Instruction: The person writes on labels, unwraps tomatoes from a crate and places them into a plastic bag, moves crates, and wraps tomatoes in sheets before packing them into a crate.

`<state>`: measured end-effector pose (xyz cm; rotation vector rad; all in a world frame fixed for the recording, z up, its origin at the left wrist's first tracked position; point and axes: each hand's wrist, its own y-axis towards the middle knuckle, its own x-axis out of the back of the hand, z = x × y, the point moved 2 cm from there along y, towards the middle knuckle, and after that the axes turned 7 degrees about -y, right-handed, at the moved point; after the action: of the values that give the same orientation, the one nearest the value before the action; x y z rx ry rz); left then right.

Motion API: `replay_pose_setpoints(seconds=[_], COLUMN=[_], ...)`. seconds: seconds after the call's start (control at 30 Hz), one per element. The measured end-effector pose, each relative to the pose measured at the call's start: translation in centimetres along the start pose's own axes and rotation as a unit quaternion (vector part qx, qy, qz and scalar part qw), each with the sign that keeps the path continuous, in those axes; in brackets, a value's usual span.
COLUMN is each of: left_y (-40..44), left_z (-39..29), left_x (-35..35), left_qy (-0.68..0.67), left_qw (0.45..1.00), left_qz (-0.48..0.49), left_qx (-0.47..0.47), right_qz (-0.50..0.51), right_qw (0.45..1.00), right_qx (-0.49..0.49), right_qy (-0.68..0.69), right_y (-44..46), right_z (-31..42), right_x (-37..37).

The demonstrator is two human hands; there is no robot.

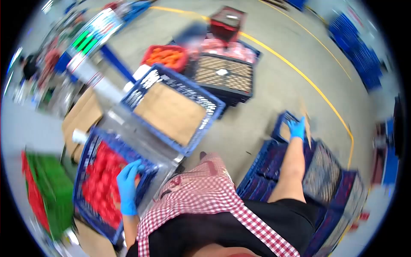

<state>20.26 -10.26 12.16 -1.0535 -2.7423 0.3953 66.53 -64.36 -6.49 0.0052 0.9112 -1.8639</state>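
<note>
My left hand [127, 185], in a blue glove, is over the right side of a blue crate [81, 175] of red net-wrapped produce [102, 177]. Its fingers are loosely bent and apart, and I make out nothing held in them. Out to the right, my blue-gloved right hand [296, 128] is closed on a thin cardboard sheet [307, 124], which stands nearly edge-on and is blurred. Just beside that hand is a small blue crate [280, 124] with brown card inside. Ahead, another blue crate [171, 79] with a flat cardboard liner [171, 112] rests on a metal surface [141, 137].
Stacked dark blue crates [257, 171] stand by my right leg. Ahead are a red basin of orange produce [167, 58], a netted crate [224, 73] and a red crate [227, 23]. A green crate [53, 188] is at left; a scale display [85, 40] stands upper left.
</note>
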Motion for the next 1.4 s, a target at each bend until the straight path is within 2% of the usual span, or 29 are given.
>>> replay_pose_setpoints(seconds=[0.03, 0.07, 0.1, 0.13, 0.17, 0.2, 0.23, 0.27, 0.3, 0.33, 0.37, 0.43, 0.5, 0.53, 0.57, 0.6, 0.63, 0.67, 0.73, 0.77, 0.83, 0.87, 0.93, 1.0, 1.1, 1.13, 1.27, 1.37, 1.4], left_y=[-0.3, -0.3, -1.0, -1.5, -2.2, -2.9, -4.6, -6.1, -7.7, -9.2, -10.6, -13.7, -16.2, -17.1, -16.9, -16.7, -16.5, -15.4, -12.4, -10.4, -7.9, -6.6, -4.9, -2.9, -1.2, -0.3, 0.7, -3.3, -4.3], left_z=[-0.5, -0.2, 0.0, 1.0, 1.4, 2.5, 3.3, 3.9, 4.1, 3.8, 5.6, 7.6, 9.7, 11.3, 12.6, 13.6, 14.5, 14.3, 14.0, 14.5, 14.4, 13.5, 13.4, 15.5, 16.2, 17.6, 20.0, 16.9, 16.8], left_x=[0.2, 1.0, 1.7, 3.0, 4.3, 5.9, 8.0, 9.6, 10.8, 11.6, 13.8, 18.1, 22.1, 24.1, 25.3, 26.4, 27.7, 28.0, 27.8, 27.7, 28.4, 28.7, 30.4, 33.0, 34.0, 33.5, 32.6, 31.0, 30.7], left_qy=[0.005, 0.011, 0.024, -0.019, 0.023, -0.028, -0.017, -0.003, 0.01, 0.027, 0.046, 0.059, 0.083, 0.071, 0.081, 0.091, 0.101, 0.132, 0.214, 0.232, 0.399, 0.457, 0.539, 0.589, 0.643, 0.657, 0.598, 0.562, 0.555], left_qw=[1.0, 1.0, 1.0, 1.0, 0.999, 0.998, 0.996, 0.993, 0.989, 0.979, 0.966, 0.942, 0.917, 0.914, 0.914, 0.913, 0.912, 0.923, 0.933, 0.941, 0.885, 0.854, 0.807, 0.777, 0.741, 0.719, 0.769, 0.825, 0.83], left_qz=[-0.006, 0.01, -0.003, -0.017, -0.026, -0.047, -0.087, -0.119, -0.145, -0.202, -0.25, -0.322, -0.389, -0.399, -0.398, -0.398, -0.398, -0.361, -0.287, -0.246, -0.24, -0.248, -0.243, -0.214, -0.193, -0.205, -0.206, -0.009, -0.002], left_qx=[0.02, -0.012, -0.014, -0.017, -0.029, -0.006, -0.004, -0.006, -0.008, 0.003, -0.052, -0.069, -0.038, 0.011, 0.012, 0.013, 0.014, 0.021, -0.016, -0.02, -0.01, -0.007, 0.016, 0.053, -0.023, -0.094, -0.094, -0.057, -0.065], right_qz=[0.065, 0.119, 0.27, 0.214, 0.207, 0.311, 0.334, 0.351, 0.354, 0.318, 0.301, 0.372, 0.417, 0.429, 0.427, 0.471, 0.525, 0.576, 0.673, 0.738, 0.822, 0.844, 0.846, 0.788, 0.742, 0.73, 0.736, 0.786, 0.782], right_qw=[0.996, 0.987, 0.949, 0.959, 0.952, 0.924, 0.903, 0.873, 0.825, 0.817, 0.813, 0.783, 0.762, 0.765, 0.772, 0.758, 0.716, 0.686, 0.599, 0.516, 0.356, 0.277, 0.221, 0.144, 0.105, 0.119, 0.023, -0.12, -0.112], right_qx=[-0.017, 0.012, 0.017, -0.018, -0.083, -0.181, -0.206, -0.228, -0.359, -0.366, -0.349, -0.3, -0.22, -0.164, -0.119, -0.056, 0.026, 0.058, 0.063, 0.033, -0.008, 0.069, 0.156, 0.283, 0.285, 0.355, 0.339, 0.303, 0.337], right_qy=[-0.065, -0.11, -0.162, -0.183, -0.212, -0.128, -0.176, -0.249, -0.255, -0.313, -0.355, -0.397, -0.443, -0.452, -0.456, -0.447, -0.459, -0.44, -0.43, -0.434, -0.445, -0.454, -0.46, -0.527, -0.597, -0.572, -0.585, -0.525, -0.512], right_y=[1.1, 2.0, 1.9, -1.1, -4.0, -3.3, -5.5, -8.3, -9.0, -11.4, -15.1, -18.8, -19.2, -20.4, -24.3, -26.9, -31.2, -36.3, -46.5, -50.3, -57.5, -59.5, -60.0, -61.4, -62.4, -61.8, -63.0, -63.0, -62.5], right_z=[-1.0, -3.5, -6.3, -9.1, -12.7, -17.4, -21.4, -24.6, -27.8, -29.2, -30.2, -30.9, -31.6, -31.6, -31.0, -31.0, -31.3, -31.5, -33.2, -35.1, -39.3, -42.5, -50.9, -56.1, -61.8, -63.6, -61.6, -57.9, -57.9], right_x=[-0.2, -2.1, -3.1, -6.4, -8.6, -8.5, -9.5, -10.0, -10.1, -11.0, -12.7, -15.6, -18.7, -20.8, -23.5, -25.9, -28.3, -30.1, -32.3, -32.5, -31.5, -31.1, -29.9, -30.0, -29.3, -28.4, -26.6, -25.2, -25.0])
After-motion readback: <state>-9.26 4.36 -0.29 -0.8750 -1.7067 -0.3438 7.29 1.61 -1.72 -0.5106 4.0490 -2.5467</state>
